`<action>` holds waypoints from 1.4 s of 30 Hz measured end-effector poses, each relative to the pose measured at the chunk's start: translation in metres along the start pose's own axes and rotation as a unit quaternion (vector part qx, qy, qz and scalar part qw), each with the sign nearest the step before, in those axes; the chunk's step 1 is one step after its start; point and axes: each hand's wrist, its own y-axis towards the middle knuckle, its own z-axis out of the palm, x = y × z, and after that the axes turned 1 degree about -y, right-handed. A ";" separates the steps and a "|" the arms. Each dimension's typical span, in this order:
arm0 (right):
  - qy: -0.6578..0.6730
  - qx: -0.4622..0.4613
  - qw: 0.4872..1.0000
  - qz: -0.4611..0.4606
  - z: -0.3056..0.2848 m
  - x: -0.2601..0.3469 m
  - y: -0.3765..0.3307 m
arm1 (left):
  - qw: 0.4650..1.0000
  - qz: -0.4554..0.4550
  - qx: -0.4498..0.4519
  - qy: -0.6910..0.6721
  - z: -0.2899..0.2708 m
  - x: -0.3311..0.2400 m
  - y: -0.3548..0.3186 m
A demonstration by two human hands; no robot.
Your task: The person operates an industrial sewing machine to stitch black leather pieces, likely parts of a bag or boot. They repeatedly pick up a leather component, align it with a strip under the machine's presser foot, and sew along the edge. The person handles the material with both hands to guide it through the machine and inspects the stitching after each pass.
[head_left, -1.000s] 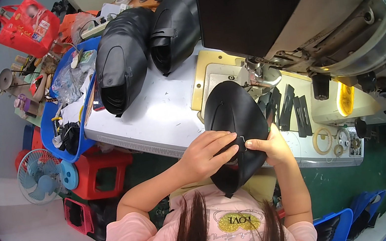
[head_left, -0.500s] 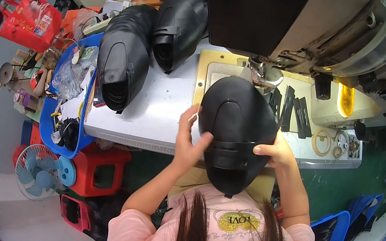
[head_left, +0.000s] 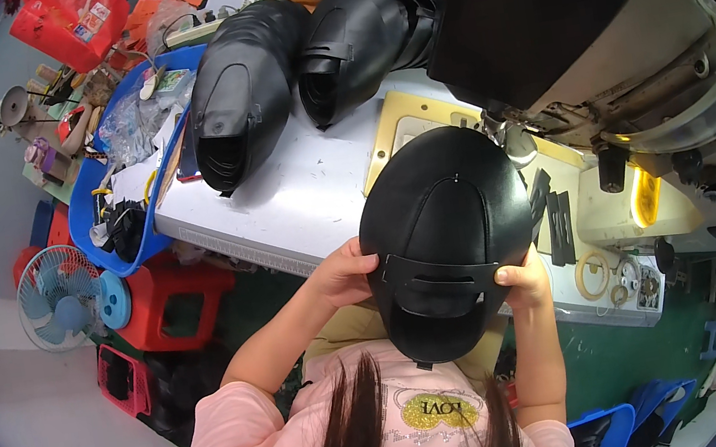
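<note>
A black leather shoe upper (head_left: 445, 220) with a curved seam over its front and a slotted strap across it is held up before my chest. My left hand (head_left: 345, 273) grips its left edge near the strap's end, thumb on top. At the strap's other end my right hand (head_left: 526, 280) pinches the right edge, thumb on top and fingers hidden underneath. The upper's rounded toe points away from me, toward the sewing machine (head_left: 551, 28). It covers part of the machine's yellow-rimmed bed plate (head_left: 383, 141).
Two stacks of black uppers, one left (head_left: 232, 94) and one right (head_left: 341, 50), lie on the white table (head_left: 282, 207). Black leather strips (head_left: 560, 226) lie right of the held upper. A blue tray (head_left: 91, 235) of scraps adjoins the table's left end, above a red stool (head_left: 166, 298) and fan (head_left: 63, 304).
My left hand, open beside the upper before, has closed on its left edge. The upper has turned a little, its strap now facing me more squarely. My right hand keeps its hold.
</note>
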 end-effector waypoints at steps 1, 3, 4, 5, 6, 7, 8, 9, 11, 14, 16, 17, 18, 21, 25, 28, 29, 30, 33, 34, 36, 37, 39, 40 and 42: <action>0.001 -0.005 1.000 -0.002 0.001 0.000 0.000 | 1.000 0.009 -0.010 -0.012 -0.002 0.003 0.000; -0.013 -0.022 0.999 -0.020 0.007 0.003 -0.001 | 0.996 0.000 -0.077 0.037 -0.008 0.002 -0.001; -0.029 -0.032 0.998 -0.034 0.015 0.005 -0.001 | 0.992 -0.004 -0.110 0.062 -0.012 0.001 -0.002; -0.044 -0.045 0.997 -0.050 0.021 0.006 -0.001 | 0.948 0.083 -0.167 0.257 -0.014 0.001 -0.002; -0.058 -0.058 0.996 -0.046 0.025 0.005 -0.001 | 0.856 0.167 -0.215 0.438 -0.016 0.003 -0.004; -0.072 -0.072 0.994 -0.043 0.029 0.004 0.000 | 0.722 0.245 -0.251 0.597 -0.016 0.004 -0.008; -0.085 -0.085 0.992 -0.042 0.032 0.004 0.002 | 0.651 0.331 -0.182 0.659 -0.011 0.003 -0.014; -0.084 -0.074 0.993 -0.031 0.034 0.003 0.006 | 0.573 0.354 -0.107 0.732 0.002 0.003 -0.014; -0.083 -0.054 0.995 -0.009 0.038 0.004 0.014 | 0.390 0.382 0.047 0.837 0.030 0.008 -0.008; -0.108 -0.045 0.993 0.000 0.043 0.009 0.024 | 0.308 0.406 0.106 0.854 0.037 0.004 0.020; -0.109 -0.035 0.993 -0.013 0.045 0.014 0.033 | 0.300 0.426 0.120 0.845 0.045 -0.007 0.038; -0.112 -0.036 0.993 -0.019 0.044 0.019 0.036 | 0.303 0.437 0.126 0.837 0.047 -0.011 0.045; -0.115 -0.036 0.992 -0.025 0.044 0.025 0.038 | 0.307 0.449 0.132 0.829 0.049 -0.015 0.054; -0.097 -0.063 0.993 -0.026 0.036 0.034 0.044 | 0.319 0.491 0.138 0.799 0.053 -0.024 0.078; -0.019 -0.146 0.986 -0.080 0.035 0.037 0.041 | 0.358 0.495 0.128 0.782 0.061 -0.033 0.105; -0.110 -0.173 0.972 -0.117 0.005 0.029 0.036 | 0.364 0.485 0.121 0.786 0.062 -0.039 0.122; -0.133 -0.166 0.969 -0.122 0.003 0.031 0.036 | 0.368 0.477 0.120 0.789 0.061 -0.040 0.124; -0.156 -0.158 0.967 -0.128 0.003 0.035 0.034 | 0.368 0.468 0.113 0.796 0.063 -0.042 0.125; -0.174 -0.161 0.961 -0.143 0.006 0.046 0.036 | 0.374 0.463 0.092 0.799 0.063 -0.043 0.128; -0.142 -0.172 0.964 -0.146 0.004 0.044 0.038 | 0.376 0.462 0.085 0.799 0.061 -0.042 0.129; -0.105 -0.183 0.966 -0.148 0.000 0.041 0.041 | 0.379 0.457 0.090 0.800 0.060 -0.043 0.132; -0.099 -0.185 0.967 -0.147 -0.001 0.040 0.041 | 0.381 0.454 0.093 0.800 0.060 -0.044 0.133; -0.091 -0.185 0.968 -0.144 -0.002 0.040 0.041 | 0.373 0.451 0.098 0.805 0.061 -0.046 0.133; -0.090 -0.184 0.968 -0.144 0.000 0.041 0.042 | 0.369 0.450 0.101 0.807 0.061 -0.046 0.132; -0.087 -0.188 0.967 -0.145 0.000 0.041 0.042 | 0.367 0.453 0.098 0.806 0.061 -0.047 0.133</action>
